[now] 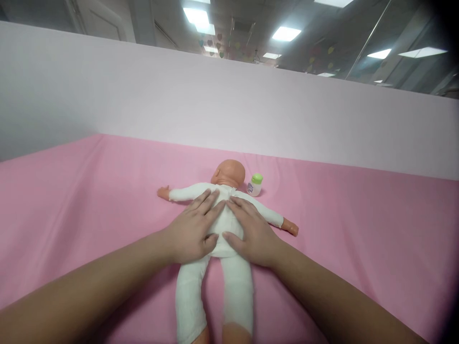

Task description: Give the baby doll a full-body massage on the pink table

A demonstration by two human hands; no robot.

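A baby doll (pixel 226 222) in white clothing lies with arms spread on a pink sheet (pixel 136 177), its face out of sight. The left hand (pixel 196 225) and right hand (pixel 255 234) rest flat on the doll's torso. A green-capped bottle (pixel 255 185) stands just beside the doll's head. Beyond the doll rises a white wall (pixel 215 105).
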